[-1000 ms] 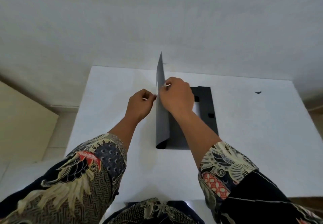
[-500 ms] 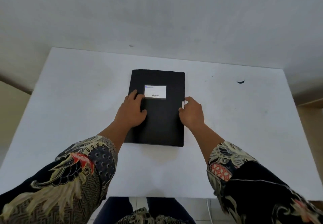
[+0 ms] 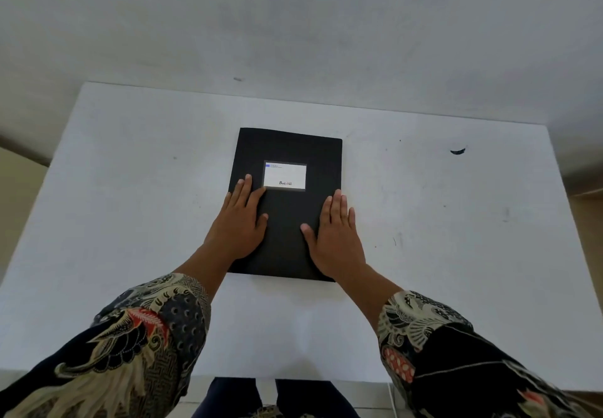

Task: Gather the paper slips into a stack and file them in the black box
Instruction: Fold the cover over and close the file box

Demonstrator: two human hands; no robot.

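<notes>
Head view shows left hand and right hand, fingers flat and spread, pressing the closed flat black box beneath them onto the white tabletop, likely seating its lid.

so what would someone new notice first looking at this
The closed black box lying flat mid-table, with its white label on the lid. The left hand and right hand are spread palm-down on the lid, one on each side. A small dark mark sits far right on the white table; no loose paper slips show.
</notes>
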